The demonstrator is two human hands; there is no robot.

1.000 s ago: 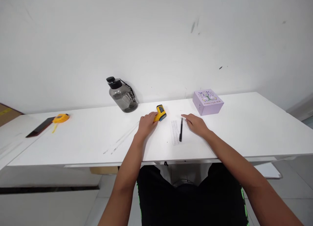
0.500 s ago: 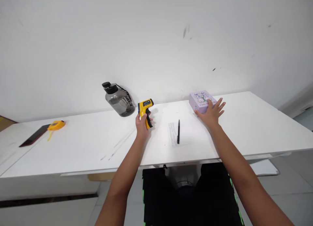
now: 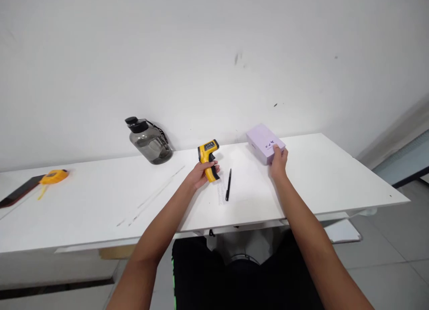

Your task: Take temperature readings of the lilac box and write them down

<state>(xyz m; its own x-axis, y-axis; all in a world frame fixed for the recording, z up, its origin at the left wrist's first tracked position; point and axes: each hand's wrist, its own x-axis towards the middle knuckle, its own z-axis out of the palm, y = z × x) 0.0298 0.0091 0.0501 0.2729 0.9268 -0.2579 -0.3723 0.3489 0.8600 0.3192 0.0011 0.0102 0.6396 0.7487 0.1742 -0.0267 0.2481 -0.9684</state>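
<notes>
My left hand (image 3: 201,173) is closed around the handle of a yellow and black infrared thermometer (image 3: 208,147), its small screen facing up. On the right, my right hand (image 3: 279,161) grips the near corner of a lilac box (image 3: 261,138), thumb on the top face and fingers at the side. Small dark marks show on the box's top; whether it touches the table cannot be made out. Between the hands a black pen (image 3: 228,185) lies on a sheet of paper with writing (image 3: 221,194).
A grey see-through bottle (image 3: 150,144) with a black cap leans by the wall. Far left, a yellow tape measure (image 3: 54,176) lies beside a dark flat object (image 3: 22,189). The white table (image 3: 321,180) ends at the right. A white flat item (image 3: 342,231) shows below its edge.
My right hand went from spread fingers on the box to gripping its corner; the box now shows a plainer face. My left hand still holds the thermometer. The view shifted right.
</notes>
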